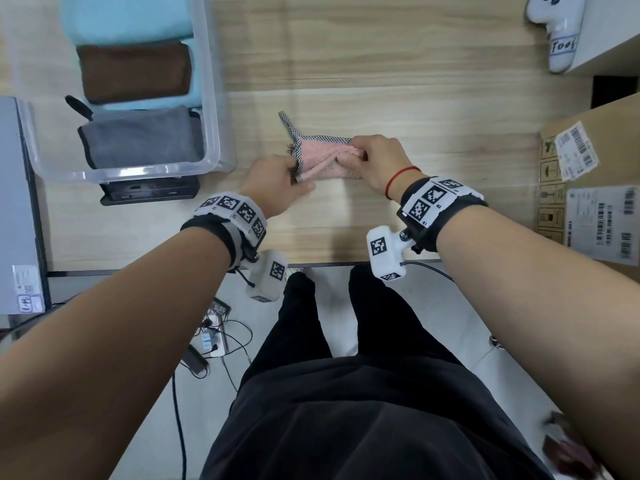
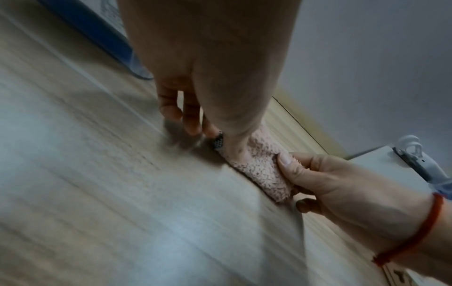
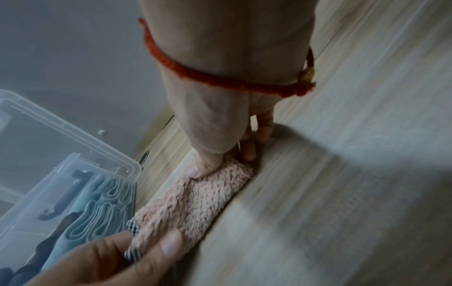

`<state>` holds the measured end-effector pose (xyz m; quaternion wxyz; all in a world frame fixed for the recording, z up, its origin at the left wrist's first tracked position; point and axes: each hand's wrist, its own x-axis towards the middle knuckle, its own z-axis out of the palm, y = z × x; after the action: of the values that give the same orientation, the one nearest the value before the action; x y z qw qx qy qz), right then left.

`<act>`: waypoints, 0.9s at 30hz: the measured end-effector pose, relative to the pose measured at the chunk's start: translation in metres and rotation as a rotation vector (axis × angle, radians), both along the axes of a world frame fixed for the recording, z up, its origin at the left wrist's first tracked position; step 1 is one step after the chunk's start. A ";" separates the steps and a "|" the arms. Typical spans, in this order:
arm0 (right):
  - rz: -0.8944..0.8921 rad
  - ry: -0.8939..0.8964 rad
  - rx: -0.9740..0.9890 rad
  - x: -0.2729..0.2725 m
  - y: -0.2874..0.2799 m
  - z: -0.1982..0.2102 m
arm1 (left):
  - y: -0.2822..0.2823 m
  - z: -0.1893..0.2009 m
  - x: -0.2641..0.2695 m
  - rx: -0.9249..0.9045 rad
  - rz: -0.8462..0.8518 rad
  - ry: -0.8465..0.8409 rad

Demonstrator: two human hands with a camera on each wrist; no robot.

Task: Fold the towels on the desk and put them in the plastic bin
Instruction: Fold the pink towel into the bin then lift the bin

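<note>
A small pink fluffy towel [image 1: 323, 161] with checkered black-and-white trim lies folded on the wooden desk [image 1: 381, 64], its hanging loop sticking out to the far left. My left hand [image 1: 277, 181] pinches its left end [image 3: 156, 247] between thumb and fingers. My right hand [image 1: 375, 161] pinches the right end [image 2: 283, 170], thumb on top [image 3: 205, 168]. The clear plastic bin [image 1: 211, 98] stands to the left and holds folded towels: light blue [image 1: 128, 15], brown [image 1: 135, 71] and grey [image 1: 138, 136].
A black device [image 1: 152, 192] lies in front of the bin. A grey box [image 1: 17, 202] stands at the far left. Cardboard boxes [image 1: 588, 188] with labels stand at the right. A white bottle-like object [image 1: 557, 26] sits at the back right. Cables lie on the floor below.
</note>
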<state>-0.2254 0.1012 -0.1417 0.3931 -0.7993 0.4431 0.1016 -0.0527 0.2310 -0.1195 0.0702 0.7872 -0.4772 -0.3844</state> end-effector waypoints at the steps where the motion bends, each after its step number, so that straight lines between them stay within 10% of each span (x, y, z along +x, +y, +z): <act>1: -0.009 -0.004 0.003 0.000 -0.001 0.001 | -0.002 -0.004 0.000 -0.011 0.075 0.015; 27: -0.304 0.007 0.052 0.003 0.022 0.011 | -0.028 -0.016 -0.008 0.119 0.436 0.107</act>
<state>-0.2223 0.1229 -0.1312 0.4230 -0.7122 0.5574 0.0552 -0.0602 0.2027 -0.1356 0.1301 0.8529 -0.2678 -0.4288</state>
